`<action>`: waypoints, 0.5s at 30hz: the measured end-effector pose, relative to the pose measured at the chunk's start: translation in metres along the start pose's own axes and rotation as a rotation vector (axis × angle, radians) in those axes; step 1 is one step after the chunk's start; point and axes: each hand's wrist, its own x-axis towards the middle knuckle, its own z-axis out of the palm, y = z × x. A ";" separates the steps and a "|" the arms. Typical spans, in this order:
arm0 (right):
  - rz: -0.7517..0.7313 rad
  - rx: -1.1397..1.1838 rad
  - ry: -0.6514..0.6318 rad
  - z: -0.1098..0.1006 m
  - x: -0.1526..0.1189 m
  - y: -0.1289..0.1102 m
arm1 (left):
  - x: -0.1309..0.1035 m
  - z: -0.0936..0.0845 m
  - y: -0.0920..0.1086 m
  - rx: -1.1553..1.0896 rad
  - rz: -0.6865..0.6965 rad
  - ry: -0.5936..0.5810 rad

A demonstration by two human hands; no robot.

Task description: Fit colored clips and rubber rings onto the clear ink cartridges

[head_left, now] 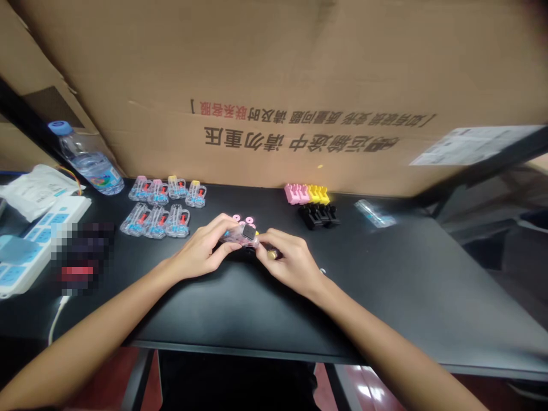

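Note:
My left hand (209,245) pinches a small clear plastic housing (240,234) between thumb and fingers, above the middle of the table. A black square part (249,230) shows on its top. My right hand (287,260) is closed at the housing's right end, its fingertips touching it. A dark piece with a gold-coloured round end (273,254) sticks out from the right hand; the rest of it is hidden. Just behind the hands lie pink rings (249,220). To the left, similar clear plastic housings (156,222) with red and blue parts stand in two rows.
Pink clips (296,193), yellow clips (318,194) and black clips (318,217) sit at the back right, beside a clear packet (375,214). At left are a water bottle (92,162), a white power strip (43,245) and a cable (57,319). A large cardboard box (274,68) stands behind.

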 end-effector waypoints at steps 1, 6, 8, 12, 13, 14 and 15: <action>-0.013 -0.011 0.006 0.000 0.000 -0.001 | 0.000 0.000 0.000 0.001 0.004 0.016; -0.104 -0.100 0.005 -0.008 0.004 0.003 | 0.002 -0.008 -0.001 -0.043 -0.034 0.149; -0.093 -0.144 0.005 -0.016 0.005 0.011 | 0.003 -0.014 -0.004 -0.034 -0.084 0.245; 0.140 -0.390 0.003 -0.039 0.006 0.040 | 0.006 -0.033 -0.011 0.233 -0.222 0.262; 0.239 -0.486 0.000 -0.044 0.006 0.047 | 0.006 -0.038 -0.014 0.339 -0.236 0.203; 0.337 -0.576 -0.016 -0.049 0.006 0.053 | 0.006 -0.042 -0.016 0.436 -0.243 0.138; 0.419 -0.652 -0.041 -0.053 0.006 0.059 | 0.006 -0.045 -0.018 0.516 -0.247 0.080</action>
